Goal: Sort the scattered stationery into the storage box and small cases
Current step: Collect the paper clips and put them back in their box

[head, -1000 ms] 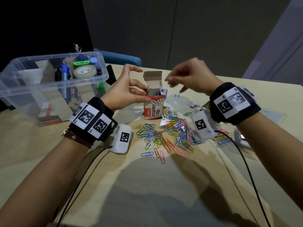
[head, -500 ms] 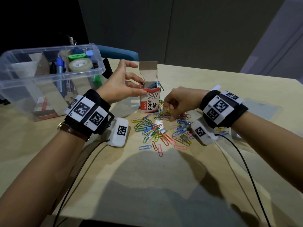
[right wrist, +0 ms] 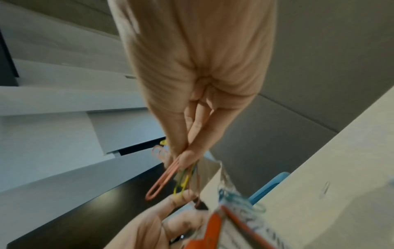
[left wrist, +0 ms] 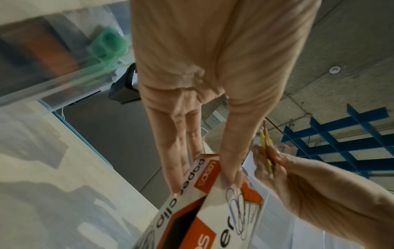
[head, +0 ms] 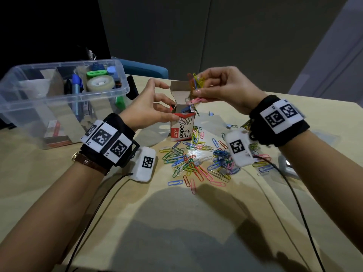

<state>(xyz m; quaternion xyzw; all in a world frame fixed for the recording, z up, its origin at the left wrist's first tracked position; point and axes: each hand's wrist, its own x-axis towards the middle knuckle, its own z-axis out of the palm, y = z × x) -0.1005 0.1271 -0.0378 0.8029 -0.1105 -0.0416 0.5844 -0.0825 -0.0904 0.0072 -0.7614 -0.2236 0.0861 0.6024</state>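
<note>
Pinched between our right hand's [head: 225, 89] thumb and fingertips is a small bunch of paper clips [head: 196, 83], yellow, orange and pink, raised just above the open top of the paper clip box [head: 182, 126]. In the right wrist view a pink clip hangs lowest from the fingertips [right wrist: 187, 158], with yellow ones beside it.

Our left hand [head: 149, 110] grips the box near its top, thumb on the near face and fingers curled round the left side, so the box stands upright on the table [head: 176, 222]. The left wrist view shows the thumb pressed on the printed face and two fingertips [left wrist: 177, 176] on the adjoining side. The box's flap stands open at the far side, and a few blue clips poke out of the top.

Near and right of the box, a heap of loose clips [head: 198, 160] in many colours lies spread on the table, with a few stray ones further right.

At the far left stands a clear storage box [head: 64, 103], divided into compartments. We see a roll of tape [head: 100, 83], blue markers and a green item inside it. Behind the table a blue chair back [head: 145, 68] shows.
</note>
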